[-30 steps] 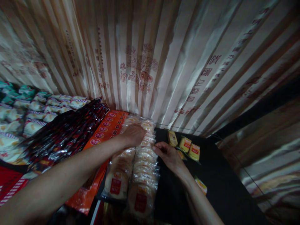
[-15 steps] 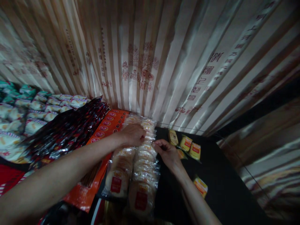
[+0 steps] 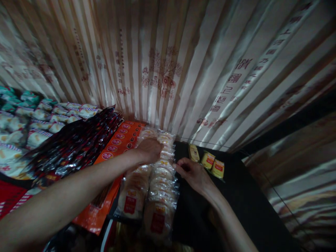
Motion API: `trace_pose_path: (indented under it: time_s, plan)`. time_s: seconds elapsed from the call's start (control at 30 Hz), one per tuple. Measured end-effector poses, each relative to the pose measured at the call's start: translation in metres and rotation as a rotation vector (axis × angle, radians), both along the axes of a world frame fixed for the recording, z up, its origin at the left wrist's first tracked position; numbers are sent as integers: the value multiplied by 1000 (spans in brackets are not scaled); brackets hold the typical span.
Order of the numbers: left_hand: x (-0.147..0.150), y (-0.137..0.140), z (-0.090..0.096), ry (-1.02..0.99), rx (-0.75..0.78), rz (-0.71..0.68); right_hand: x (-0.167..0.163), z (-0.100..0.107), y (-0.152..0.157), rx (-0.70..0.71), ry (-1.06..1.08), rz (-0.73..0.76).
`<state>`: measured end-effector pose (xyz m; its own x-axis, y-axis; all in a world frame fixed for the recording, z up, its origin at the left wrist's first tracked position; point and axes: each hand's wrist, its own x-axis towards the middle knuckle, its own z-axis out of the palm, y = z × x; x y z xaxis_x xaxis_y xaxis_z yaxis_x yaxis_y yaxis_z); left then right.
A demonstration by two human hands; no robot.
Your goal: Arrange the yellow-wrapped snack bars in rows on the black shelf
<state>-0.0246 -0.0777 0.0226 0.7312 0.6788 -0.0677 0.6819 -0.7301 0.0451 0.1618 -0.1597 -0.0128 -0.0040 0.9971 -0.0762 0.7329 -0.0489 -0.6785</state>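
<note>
Two rows of flat, round, pale items in clear wrappers lie side by side on a black surface (image 3: 249, 196), running away from the wearer; the left row (image 3: 133, 192) and the right row (image 3: 161, 210) each show a red label at the near end. The left hand (image 3: 150, 150) is over the far part of both rows, knuckles up, fingers curled down towards the right row; their tips are hidden, so whether they grip a packet cannot be told. The right hand (image 3: 190, 172) is at the right edge of the same row, thumb and forefinger drawn close together beside the wrappers; whether a wrapper edge is pinched between them cannot be determined. Three small yellow packets (image 3: 208, 160) lie just beyond the right hand. Orange packaging (image 3: 115, 147) with oval logos adjoins the left row, and a bank of dark glossy packets (image 3: 78, 143) leans beside it. White packets (image 3: 39, 138) stand at far left. A pleated, printed curtain (image 3: 168, 70) backs the display.
</note>
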Motion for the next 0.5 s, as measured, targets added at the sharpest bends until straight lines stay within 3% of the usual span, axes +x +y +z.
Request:
trace_pose_path:
  time_s: [0.2,0.3,0.5]
  plan:
    - [-1,2,-4,-41,-4,6,-1,-4,1,-45,68,73]
    - [-2,4,-8,-48,-10,17,-5,-7,1,24,94,63]
    - [-6,4,-7,-103,-29,-29,-17,-4,-2,148,-50,-6]
